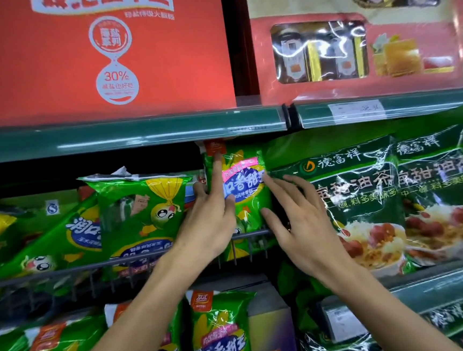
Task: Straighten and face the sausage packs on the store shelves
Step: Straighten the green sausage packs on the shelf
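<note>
Far left of the fingers, tilted packs (62,240) are seen leaning rightward behind the wire rail (114,262). Just left of the left fingers, an inverted pack (141,211) is found with its print upside down and its lower edge behind the rail. The left hand (209,225) is laid against the upright pack (243,191): the forefinger is stretched straight up the pack's left face, its tip close under the orange tab at the top, while the thumb is extended toward the left edge and the remaining fingers are pressed flat on the blue label. No curl round the pack is observed; the fingers are straight and spread. The upright pack is located between the two hands, standing on the middle shelf behind the rail, label facing outward. The right hand (298,220) is placed at the pack's right edge, fingers straight and splayed, the tips touching the pack's right side and the thumb resting low on its front. Right of the right fingers, two dark green bags (366,197) are noted, overlapping, touching the back of that hand. Above the fingers, a green shelf edge (137,133) is recorded; below the wrists, more packs (220,344) are shelved upright.
</note>
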A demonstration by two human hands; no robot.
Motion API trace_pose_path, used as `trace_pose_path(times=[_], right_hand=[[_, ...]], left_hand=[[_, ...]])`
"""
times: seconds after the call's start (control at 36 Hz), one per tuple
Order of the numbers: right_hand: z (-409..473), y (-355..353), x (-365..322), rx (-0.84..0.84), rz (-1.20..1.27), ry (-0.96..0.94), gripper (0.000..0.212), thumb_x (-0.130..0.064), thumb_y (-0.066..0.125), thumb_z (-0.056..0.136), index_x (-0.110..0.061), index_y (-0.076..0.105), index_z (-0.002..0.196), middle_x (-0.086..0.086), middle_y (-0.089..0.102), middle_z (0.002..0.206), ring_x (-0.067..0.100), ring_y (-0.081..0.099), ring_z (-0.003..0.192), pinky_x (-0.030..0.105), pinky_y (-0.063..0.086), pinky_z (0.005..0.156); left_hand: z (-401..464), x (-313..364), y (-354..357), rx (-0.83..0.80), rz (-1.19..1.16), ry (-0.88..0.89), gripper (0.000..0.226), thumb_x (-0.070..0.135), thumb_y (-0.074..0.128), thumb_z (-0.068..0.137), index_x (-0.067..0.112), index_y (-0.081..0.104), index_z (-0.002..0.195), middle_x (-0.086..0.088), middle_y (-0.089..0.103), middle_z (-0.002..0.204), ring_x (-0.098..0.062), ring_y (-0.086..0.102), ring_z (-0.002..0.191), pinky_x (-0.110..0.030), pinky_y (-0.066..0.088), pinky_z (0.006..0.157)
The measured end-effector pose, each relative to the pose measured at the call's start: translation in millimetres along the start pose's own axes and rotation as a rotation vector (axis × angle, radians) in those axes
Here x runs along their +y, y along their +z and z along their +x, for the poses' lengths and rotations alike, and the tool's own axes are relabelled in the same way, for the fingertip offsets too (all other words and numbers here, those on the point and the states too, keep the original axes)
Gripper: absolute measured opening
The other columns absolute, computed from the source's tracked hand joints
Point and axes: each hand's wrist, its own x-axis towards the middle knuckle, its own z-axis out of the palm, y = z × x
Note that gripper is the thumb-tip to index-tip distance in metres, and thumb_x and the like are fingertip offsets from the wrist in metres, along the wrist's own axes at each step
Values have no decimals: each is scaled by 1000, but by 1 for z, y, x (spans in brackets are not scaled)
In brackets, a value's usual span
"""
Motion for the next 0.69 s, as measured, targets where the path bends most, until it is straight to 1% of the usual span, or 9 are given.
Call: trace_pose_path(times=[0.08,0.14,0.25,0.36,0.42,0.44,0.5,0.58,0.69], right_hand=[[5,-1,0,30,47,-25,56,-39,47,101,-14,47,151,2,57,143,23,40,139,43,33,117],[8,-2,-1,37,66,-17,56,-40,46,101,-12,49,149,3,57,141,23,40,137,40,33,117],[1,-4,0,-17,57,-4,59,-44,43,101,-14,46,152,2,57,137,20,38,136,32,30,116],[-9,-5,2,-51,58,8,61,-45,43,102,-15,41,155,1,57,138,17,36,139,26,26,117],[-12,-8,1,-43,65,11,61,-45,46,101,-15,42,154,-1,52,143,15,33,142,28,26,119],[-13,-11,-1,-39,66,4,60,-44,47,101,-16,42,154,-2,48,148,14,29,146,29,25,121],[-15,-15,-3,-51,69,-35,61,-42,50,103,-18,36,157,-5,34,160,10,22,152,28,19,125],[-18,-17,-6,-94,74,-127,63,-38,50,104,-20,29,160,-8,21,168,8,16,155,32,19,126],[-22,-9,-4,-101,54,-172,61,-40,51,104,-16,36,158,-2,26,167,11,17,156,43,24,125]], left_hand=[[3,-3,2,38,-152,21,72,38,36,110,48,-18,156,-8,-12,170,-21,-6,157,-37,14,121],[5,-4,2,23,-164,31,70,38,35,111,45,-17,157,-6,-12,170,-17,-10,156,-31,12,118],[6,-10,3,-52,-88,74,70,43,31,110,46,-23,155,-5,-8,172,-21,1,158,-25,14,109],[0,-6,5,-10,-19,35,71,45,31,109,46,-23,155,-10,-2,172,-32,25,153,-40,29,117],[-6,-3,11,72,136,30,72,48,32,108,46,-23,155,-11,-2,170,-40,52,131,-47,49,97],[-9,-4,14,133,212,62,73,48,34,107,44,-20,157,-8,-3,168,-38,56,123,-46,55,86],[-15,-11,21,274,332,219,73,41,43,105,34,-2,163,-4,-6,166,-35,40,140,-43,59,86],[-22,-23,29,328,419,448,57,31,41,108,21,24,162,3,-2,171,-24,3,158,-44,46,111],[-18,-30,31,220,524,464,57,39,19,109,23,16,164,7,-7,172,-17,-12,158,-44,28,124]])
